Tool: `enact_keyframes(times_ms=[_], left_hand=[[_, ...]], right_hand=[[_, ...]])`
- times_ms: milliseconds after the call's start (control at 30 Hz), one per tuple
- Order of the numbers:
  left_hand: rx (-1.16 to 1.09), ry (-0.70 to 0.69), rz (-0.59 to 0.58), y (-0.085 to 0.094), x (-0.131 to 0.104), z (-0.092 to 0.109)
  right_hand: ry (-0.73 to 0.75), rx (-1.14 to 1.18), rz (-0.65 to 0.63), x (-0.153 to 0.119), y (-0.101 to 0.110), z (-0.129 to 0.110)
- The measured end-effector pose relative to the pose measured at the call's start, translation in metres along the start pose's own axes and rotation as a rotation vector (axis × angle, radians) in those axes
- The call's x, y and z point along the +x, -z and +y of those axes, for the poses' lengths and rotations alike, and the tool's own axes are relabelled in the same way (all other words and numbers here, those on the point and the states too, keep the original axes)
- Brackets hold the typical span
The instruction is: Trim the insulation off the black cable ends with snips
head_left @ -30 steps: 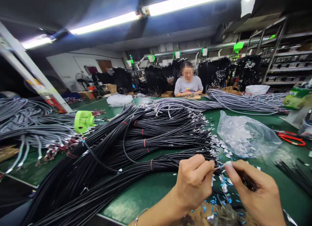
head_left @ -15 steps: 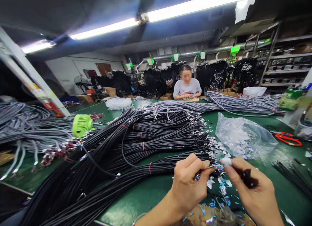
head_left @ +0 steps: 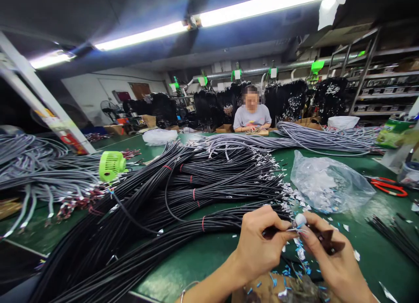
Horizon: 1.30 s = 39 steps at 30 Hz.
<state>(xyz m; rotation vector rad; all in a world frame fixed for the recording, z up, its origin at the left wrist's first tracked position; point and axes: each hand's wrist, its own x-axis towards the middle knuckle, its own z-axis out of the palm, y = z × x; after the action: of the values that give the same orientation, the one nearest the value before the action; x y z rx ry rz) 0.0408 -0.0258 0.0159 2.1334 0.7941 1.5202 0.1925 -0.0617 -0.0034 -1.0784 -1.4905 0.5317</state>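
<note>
My left hand [head_left: 262,240] is closed in a pinch on the end of a black cable, where thin white and blue wires [head_left: 297,229] stick out past the fingertips. Close by on the right, my right hand [head_left: 330,246] has its thumb and capped index finger at those wires. A white finger cot [head_left: 300,220] covers that index fingertip. Tucked in the right palm is a dark brown tool [head_left: 331,242], mostly hidden, its kind unclear. Bundles of black cable [head_left: 196,226] tied with red bands lie left of my hands, their stripped ends toward the right.
Beyond the hands lies a clear plastic bag [head_left: 330,181] of scraps. Red-handled pliers [head_left: 389,186] and more black cables [head_left: 396,237] are at right. A green fan [head_left: 111,165] stands at left. Grey cables [head_left: 314,137] cross the back, where a person [head_left: 252,113] sits.
My right hand has moved slightly left and its thumb and index finger now meet the wires. My left hand has shifted a little to the right, still pinching the cable end.
</note>
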Motion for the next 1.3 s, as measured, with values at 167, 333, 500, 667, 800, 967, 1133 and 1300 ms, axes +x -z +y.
enact_keyframes(times_ms=[167,333,500,667,800,967,1133,1300], left_hand=[[0.202,-0.393,0.038,0.000,-0.001,-0.012],[0.497,-0.577,0.074,0.001,-0.003,-0.015],[0.627,-0.641,0.017,-0.006,-0.007,-0.013],[0.664,-0.579,0.063,-0.010,-0.009,-0.014],[0.630,-0.490,0.115,-0.013,-0.011,-0.016],[0.540,-0.293,0.127,-0.015,-0.014,-0.013],[0.459,-0.306,0.217,-0.007,-0.008,-0.008],[0.421,-0.327,0.286,0.003,-0.002,-0.003]], right_hand=[[-0.408,0.230,-0.125,0.004,0.000,-0.001],[-0.400,0.051,0.028,0.005,0.005,-0.003],[-0.239,-0.154,0.128,0.006,-0.001,-0.007],[-0.230,-0.174,0.120,0.007,-0.002,-0.001],[-0.138,-0.217,0.089,0.004,-0.001,0.001],[0.228,-0.404,0.208,-0.004,-0.010,-0.004],[0.142,-0.381,0.157,-0.005,-0.006,-0.001],[0.102,-0.362,0.153,-0.001,0.006,0.017]])
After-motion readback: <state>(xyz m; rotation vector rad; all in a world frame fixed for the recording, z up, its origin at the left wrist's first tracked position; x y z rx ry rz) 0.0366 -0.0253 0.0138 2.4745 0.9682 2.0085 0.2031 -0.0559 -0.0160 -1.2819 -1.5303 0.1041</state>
